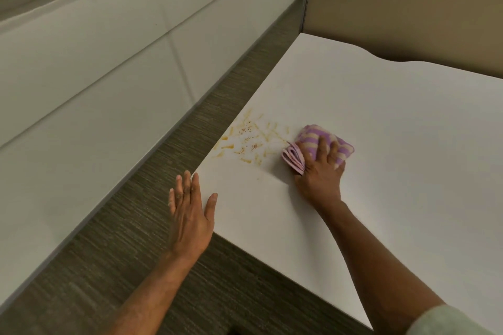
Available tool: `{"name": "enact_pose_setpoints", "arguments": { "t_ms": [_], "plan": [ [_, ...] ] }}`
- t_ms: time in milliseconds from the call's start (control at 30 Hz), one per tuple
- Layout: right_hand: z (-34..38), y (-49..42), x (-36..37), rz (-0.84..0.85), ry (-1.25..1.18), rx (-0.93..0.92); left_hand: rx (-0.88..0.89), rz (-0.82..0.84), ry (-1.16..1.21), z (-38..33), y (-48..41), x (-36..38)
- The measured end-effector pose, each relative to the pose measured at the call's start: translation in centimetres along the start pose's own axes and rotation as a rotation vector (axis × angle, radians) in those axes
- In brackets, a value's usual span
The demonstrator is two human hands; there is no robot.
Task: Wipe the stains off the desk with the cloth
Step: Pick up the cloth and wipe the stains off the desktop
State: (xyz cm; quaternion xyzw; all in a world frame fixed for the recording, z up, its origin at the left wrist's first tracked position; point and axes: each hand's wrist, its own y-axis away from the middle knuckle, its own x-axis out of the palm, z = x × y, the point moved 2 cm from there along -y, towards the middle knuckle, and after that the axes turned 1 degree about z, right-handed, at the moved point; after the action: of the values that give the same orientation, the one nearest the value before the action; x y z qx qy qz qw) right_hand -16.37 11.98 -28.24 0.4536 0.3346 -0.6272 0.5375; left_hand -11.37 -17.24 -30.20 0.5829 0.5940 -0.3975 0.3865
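1. Desk [381,144], white and matte, fills the right half of the view; its far edge curves in a wave against a beige partition [408,8] framed by a metal post.
2. Stains [245,141], yellow-orange streaks with brown specks, lie scattered near the desk's left edge, close to the near corner.
3. Cloth [315,141], folded, striped purple and cream, rests on the desk just to the right of the stains, its folded edges facing them.
4. Right hand [321,171] presses flat on top of the cloth, fingers spread over it, palm partly on the desk behind it; a pale sleeve [446,321] shows at the lower right.
5. Left hand [190,215] hovers at the desk's near corner, fingers extended and loosely together, thumb apart over the edge, gripping nothing.
6. Floor [136,226] of grey-brown striated carpet runs between the desk and a long white wall panel [95,76] on the left.
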Motion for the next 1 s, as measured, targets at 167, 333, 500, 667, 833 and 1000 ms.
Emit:
{"name": "enact_pose_setpoints", "arguments": {
  "t_ms": [167,333,500,667,833,1000],
  "plan": [
    [4.0,-1.4,2.1,0.020,0.041,-0.124,0.006,0.006,-0.032,0.1,-0.1,0.1],
    [7.5,0.5,3.9,0.085,0.096,-0.305,0.034,-0.015,-0.017,0.0,-0.2,0.1],
    [9.1,6.0,5.0,0.073,0.036,-0.419,0.086,-0.007,-0.023,0.4,-0.4,0.0],
    [6.1,11.4,4.5,0.002,-0.012,-0.361,0.145,0.012,-0.020,0.9,-1.4,-0.1],
    [2.1,11.8,2.6,-0.106,-0.037,-0.201,0.155,0.018,-0.010,1.3,-2.5,-0.5],
    [1.1,6.0,1.6,-0.118,-0.055,-0.012,0.182,0.022,-0.009,1.7,-2.9,-0.4]
  ]
}}
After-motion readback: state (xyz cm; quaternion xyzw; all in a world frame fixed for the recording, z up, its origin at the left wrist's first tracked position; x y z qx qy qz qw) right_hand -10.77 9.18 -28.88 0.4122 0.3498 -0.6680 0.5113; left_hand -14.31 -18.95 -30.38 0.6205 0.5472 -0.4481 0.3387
